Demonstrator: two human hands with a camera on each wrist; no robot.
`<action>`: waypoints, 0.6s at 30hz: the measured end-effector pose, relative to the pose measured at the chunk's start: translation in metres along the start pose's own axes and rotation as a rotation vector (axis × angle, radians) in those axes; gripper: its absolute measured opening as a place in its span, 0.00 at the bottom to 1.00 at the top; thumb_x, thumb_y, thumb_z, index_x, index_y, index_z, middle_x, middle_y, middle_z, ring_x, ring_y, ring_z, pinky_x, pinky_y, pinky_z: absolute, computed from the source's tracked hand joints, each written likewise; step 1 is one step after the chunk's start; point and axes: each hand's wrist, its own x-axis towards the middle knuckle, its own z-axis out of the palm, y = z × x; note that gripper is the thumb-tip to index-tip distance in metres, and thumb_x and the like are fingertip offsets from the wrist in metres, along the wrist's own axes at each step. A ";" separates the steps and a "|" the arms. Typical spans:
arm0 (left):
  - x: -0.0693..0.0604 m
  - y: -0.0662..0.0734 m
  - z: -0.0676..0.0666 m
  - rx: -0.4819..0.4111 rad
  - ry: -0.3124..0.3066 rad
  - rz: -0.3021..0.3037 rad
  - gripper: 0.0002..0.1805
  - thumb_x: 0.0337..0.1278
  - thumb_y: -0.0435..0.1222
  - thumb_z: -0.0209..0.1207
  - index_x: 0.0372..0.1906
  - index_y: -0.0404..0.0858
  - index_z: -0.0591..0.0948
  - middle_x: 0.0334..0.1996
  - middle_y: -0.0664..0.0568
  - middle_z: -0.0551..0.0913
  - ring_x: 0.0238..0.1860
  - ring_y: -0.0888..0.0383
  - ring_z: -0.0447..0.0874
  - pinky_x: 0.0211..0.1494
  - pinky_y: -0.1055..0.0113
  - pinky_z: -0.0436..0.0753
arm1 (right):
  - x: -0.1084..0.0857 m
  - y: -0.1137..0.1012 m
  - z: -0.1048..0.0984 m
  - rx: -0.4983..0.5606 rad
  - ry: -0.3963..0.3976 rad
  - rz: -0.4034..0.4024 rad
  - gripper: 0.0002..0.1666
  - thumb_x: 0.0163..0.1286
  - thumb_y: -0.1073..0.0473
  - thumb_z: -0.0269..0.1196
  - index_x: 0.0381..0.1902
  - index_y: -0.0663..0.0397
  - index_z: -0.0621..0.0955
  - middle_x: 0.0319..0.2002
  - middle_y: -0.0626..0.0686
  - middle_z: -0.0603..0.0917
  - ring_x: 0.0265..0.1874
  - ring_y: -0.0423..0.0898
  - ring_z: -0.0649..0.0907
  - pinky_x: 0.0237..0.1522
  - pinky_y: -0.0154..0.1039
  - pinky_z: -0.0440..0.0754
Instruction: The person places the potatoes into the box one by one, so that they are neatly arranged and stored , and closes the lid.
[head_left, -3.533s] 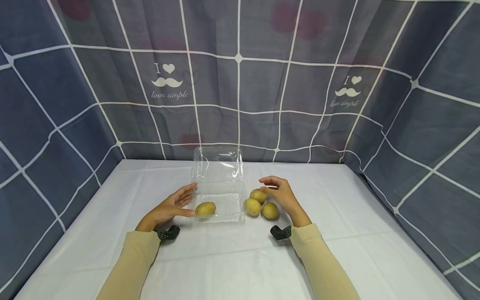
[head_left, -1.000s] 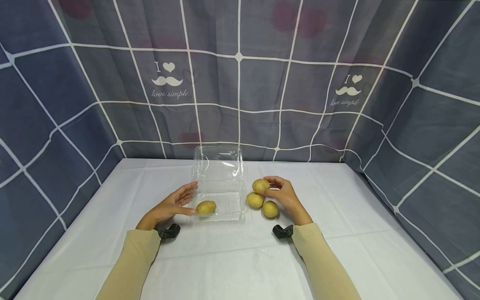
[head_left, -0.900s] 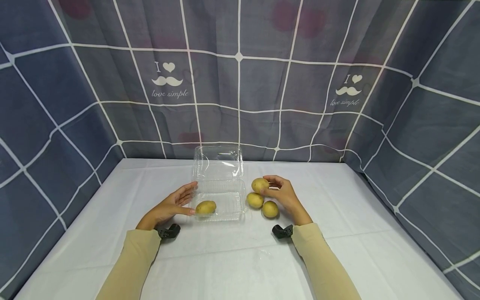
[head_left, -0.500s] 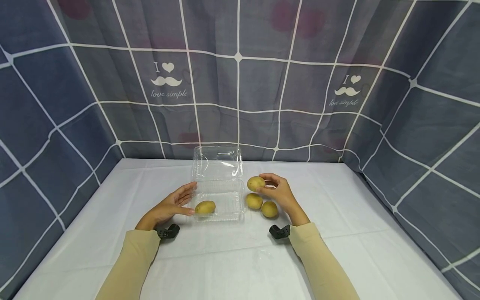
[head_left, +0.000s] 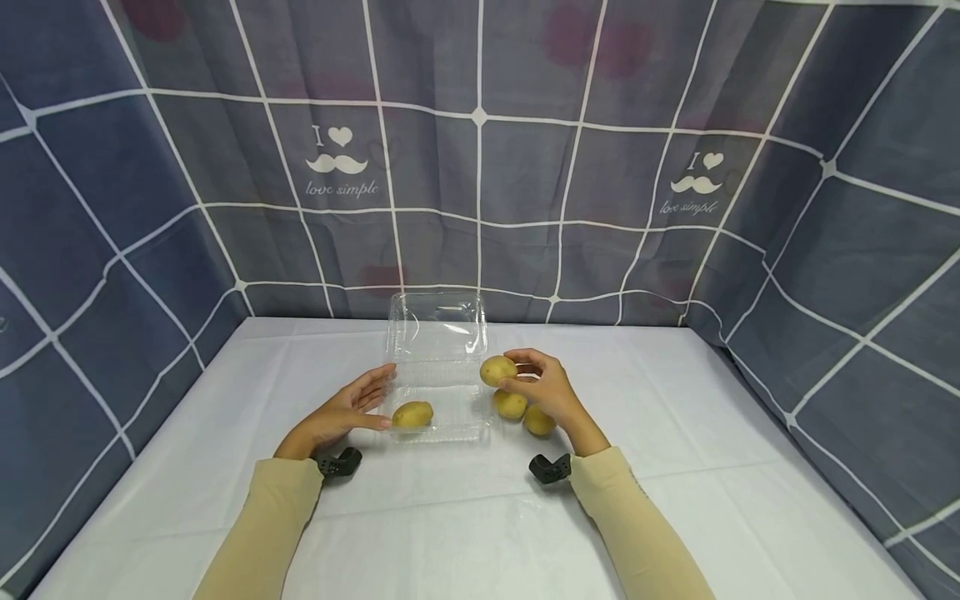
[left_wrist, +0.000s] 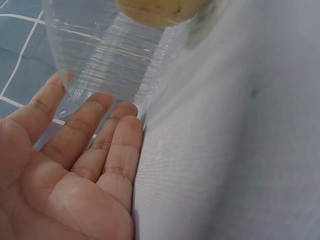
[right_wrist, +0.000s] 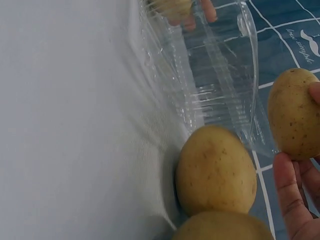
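My right hand (head_left: pixel 546 387) pinches a potato (head_left: pixel 498 371) between thumb and fingers. It holds that potato above the right edge of a clear plastic clamshell box (head_left: pixel 457 408), whose lid stands up at the back. In the right wrist view, the held potato (right_wrist: pixel 295 115) is lifted beside the box wall. Fairly straight fingers of my left hand (head_left: pixel 337 414) lie against the box's left side, as the left wrist view also shows the hand (left_wrist: pixel 75 165). One potato (head_left: pixel 412 414) lies inside, at the near left. Two more potatoes, one nearer the box (head_left: pixel 510 406) and one partly hidden (head_left: pixel 539 422), sit on the right.
A white cloth (head_left: pixel 450 525) covers the table. A dark blue-grey checked curtain (head_left: pixel 525 175) encloses the back and both sides. Black wrist cameras, left (head_left: pixel 340 462) and right (head_left: pixel 551 469), sit on the wrists.
My right hand has taken hold of the rear potato, lifted it and carried it left to the box's edge. The left hand stays in place at the box.
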 end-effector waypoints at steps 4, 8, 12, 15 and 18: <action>0.000 0.001 0.001 0.001 0.006 -0.022 0.58 0.60 0.27 0.74 0.87 0.29 0.50 0.86 0.30 0.46 0.85 0.29 0.42 0.75 0.82 0.63 | 0.001 0.000 0.006 -0.001 -0.006 0.002 0.28 0.66 0.71 0.74 0.63 0.72 0.82 0.63 0.67 0.83 0.55 0.53 0.85 0.57 0.35 0.87; 0.001 0.000 0.001 0.003 0.010 -0.020 0.58 0.60 0.27 0.74 0.87 0.29 0.50 0.86 0.30 0.46 0.85 0.29 0.43 0.75 0.81 0.63 | 0.001 -0.002 0.013 -0.015 -0.016 0.001 0.28 0.66 0.71 0.75 0.63 0.71 0.83 0.62 0.66 0.84 0.55 0.52 0.85 0.57 0.36 0.87; -0.001 0.001 0.001 0.008 0.010 -0.012 0.58 0.60 0.27 0.75 0.86 0.28 0.50 0.86 0.29 0.46 0.85 0.28 0.43 0.79 0.76 0.62 | 0.001 -0.004 0.019 -0.010 -0.025 0.003 0.28 0.65 0.73 0.74 0.62 0.72 0.83 0.62 0.65 0.84 0.54 0.51 0.85 0.56 0.36 0.87; -0.001 0.002 0.001 0.014 0.011 -0.012 0.58 0.60 0.28 0.75 0.86 0.28 0.50 0.86 0.29 0.46 0.85 0.28 0.43 0.84 0.67 0.60 | 0.002 -0.005 0.023 0.004 -0.033 0.014 0.28 0.65 0.72 0.74 0.63 0.71 0.83 0.62 0.65 0.84 0.55 0.51 0.85 0.56 0.35 0.87; -0.001 0.002 0.001 0.015 0.009 -0.015 0.58 0.60 0.28 0.75 0.86 0.28 0.51 0.86 0.29 0.47 0.85 0.28 0.43 0.85 0.62 0.59 | 0.003 -0.005 0.027 0.018 -0.035 0.027 0.28 0.65 0.72 0.75 0.63 0.71 0.83 0.62 0.65 0.84 0.55 0.52 0.85 0.56 0.35 0.87</action>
